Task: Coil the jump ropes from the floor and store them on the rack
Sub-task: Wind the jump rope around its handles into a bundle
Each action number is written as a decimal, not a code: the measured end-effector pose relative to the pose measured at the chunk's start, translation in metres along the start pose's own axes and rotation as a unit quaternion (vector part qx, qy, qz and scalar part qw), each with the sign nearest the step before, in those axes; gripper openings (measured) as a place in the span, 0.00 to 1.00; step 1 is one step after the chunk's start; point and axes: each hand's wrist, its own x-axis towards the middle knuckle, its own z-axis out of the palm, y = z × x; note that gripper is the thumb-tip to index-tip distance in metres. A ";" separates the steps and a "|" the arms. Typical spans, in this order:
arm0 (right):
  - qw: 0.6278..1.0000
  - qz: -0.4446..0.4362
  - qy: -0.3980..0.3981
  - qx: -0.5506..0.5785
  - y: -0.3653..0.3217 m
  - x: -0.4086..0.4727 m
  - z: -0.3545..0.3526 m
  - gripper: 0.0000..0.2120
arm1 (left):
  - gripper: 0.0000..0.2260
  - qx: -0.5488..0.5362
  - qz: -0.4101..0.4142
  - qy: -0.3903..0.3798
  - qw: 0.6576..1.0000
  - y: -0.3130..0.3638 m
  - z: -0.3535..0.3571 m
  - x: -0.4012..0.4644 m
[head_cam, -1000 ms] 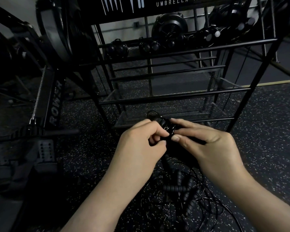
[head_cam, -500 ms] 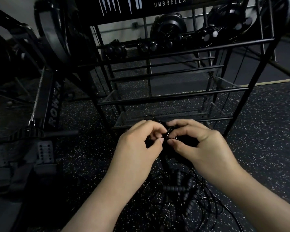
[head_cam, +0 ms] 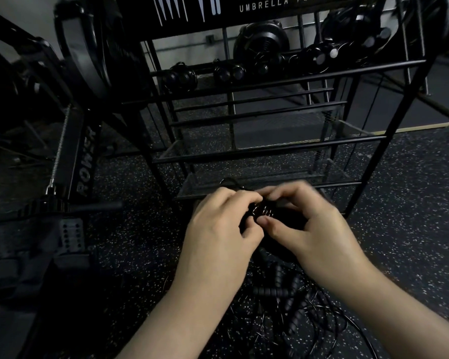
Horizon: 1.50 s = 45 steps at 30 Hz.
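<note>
- Step in hand: coiling — both hands meet low in front of the rack (head_cam: 278, 151), working one small bundle of rope (head_cam: 262, 211)
- left hand (head_cam: 218, 229): fingers curled round the left side of the bundle, holding it
- right hand (head_cam: 314, 229): thumb and fingers pinch the bundle from the right; blurred, so finger detail is unclear
- The bundle sits between the two hands, off the floor, just in front of the rack's bottom mesh shelf (head_cam: 205, 186)
- Remaining jump ropes (head_cam: 283, 304) lie in a loose tangle on the speckled floor (head_cam: 412, 203) below the wrists — ribbed handles and thin cords mixed; can't tell how many
- Upper shelf of the rack holds dark round items; too dim to say whether they are coiled ropes
- Rower frame (head_cam: 84, 164) stands left of the rack, apart from the hands
- Judgement: early to mid task, most rope not yet stored
- Next move calls for securing the wrap so it won't spring open, then a one-hand lift onto a shelf, clearing the rack bars
</note>
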 end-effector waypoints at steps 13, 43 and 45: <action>0.999 0.024 0.010 -0.042 -0.002 0.004 -0.001 0.08 | 0.09 -0.009 -0.010 -0.034 0.999 -0.007 -0.004 0.004; 0.950 0.183 -0.188 -0.168 -0.009 0.012 -0.007 0.04 | 0.06 0.009 -0.077 -0.231 0.970 -0.013 0.001 -0.005; 0.949 0.182 -0.197 -0.165 -0.007 0.012 -0.009 0.05 | 0.05 -0.001 -0.084 -0.222 0.971 -0.013 0.002 -0.007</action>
